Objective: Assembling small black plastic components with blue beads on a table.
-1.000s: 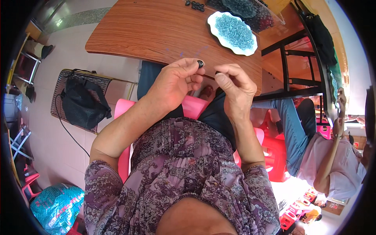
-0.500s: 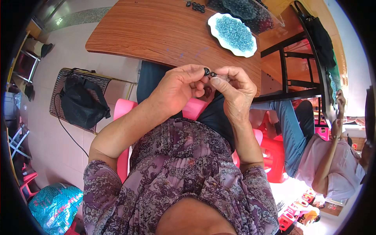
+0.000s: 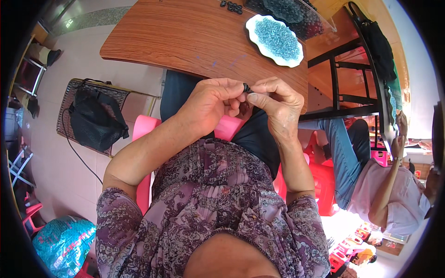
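Observation:
Just in front of the table's near edge, my left hand [image 3: 213,98] pinches a small black ring-like part [image 3: 246,87] between thumb and forefinger. My right hand [image 3: 278,99] closes its thumb and fingertips on the right side of the same spot, where a second small dark piece meets the black part. The fingertips hide most of that second piece, so its kind cannot be made out. A white scalloped plate [image 3: 281,60] heaped with small clear bluish rings [image 3: 277,38] lies on the wooden table [image 3: 185,39], beyond my right hand.
Several small black parts [image 3: 232,7] lie at the table's far side, beside a clear box [image 3: 296,16] of dark pieces. To the left a black bag [image 3: 96,118] rests on a mesh rack. At right sits another person [image 3: 375,190] with hands raised near another table.
My hands have drawn together, and the dark piece at my right fingertips now meets the black part in my left. The other person's hands have come closer together.

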### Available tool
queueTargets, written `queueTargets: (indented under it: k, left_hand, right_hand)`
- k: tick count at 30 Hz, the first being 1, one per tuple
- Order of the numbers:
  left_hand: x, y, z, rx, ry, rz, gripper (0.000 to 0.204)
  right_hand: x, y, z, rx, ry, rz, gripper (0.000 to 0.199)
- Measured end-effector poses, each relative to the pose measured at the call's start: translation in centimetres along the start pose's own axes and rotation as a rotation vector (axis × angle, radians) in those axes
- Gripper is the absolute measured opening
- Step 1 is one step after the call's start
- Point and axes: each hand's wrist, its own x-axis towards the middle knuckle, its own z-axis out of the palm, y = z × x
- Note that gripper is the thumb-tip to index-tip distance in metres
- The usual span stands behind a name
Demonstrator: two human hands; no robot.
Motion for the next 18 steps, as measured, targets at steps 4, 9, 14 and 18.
queueTargets:
  k: [4, 9, 14, 18]
  left_hand:
    - [-0.17, 0.01, 0.28, 0.056, 0.047, -0.009, 0.013]
    - [-0.02, -0.29, 0.0, 0.075, 0.049, -0.026, 0.012]
    - [0.01, -0.28, -0.44, 0.096, 0.023, -0.038, 0.011]
    - [-0.12, -0.15, -0.24, 0.109, 0.028, -0.041, 0.012]
  right_hand:
    - [-0.07, -0.13, -0.22, -0.051, -0.022, 0.004, 0.017]
    - [0.22, 0.05, -0.46, -0.082, -0.053, 0.002, 0.017]
    - [0.17, -0.43, -0.41, -0.033, -0.077, 0.108, 0.017]
    - [0.07, -0.63, -0.6, 0.006, -0.072, 0.173, 0.016]
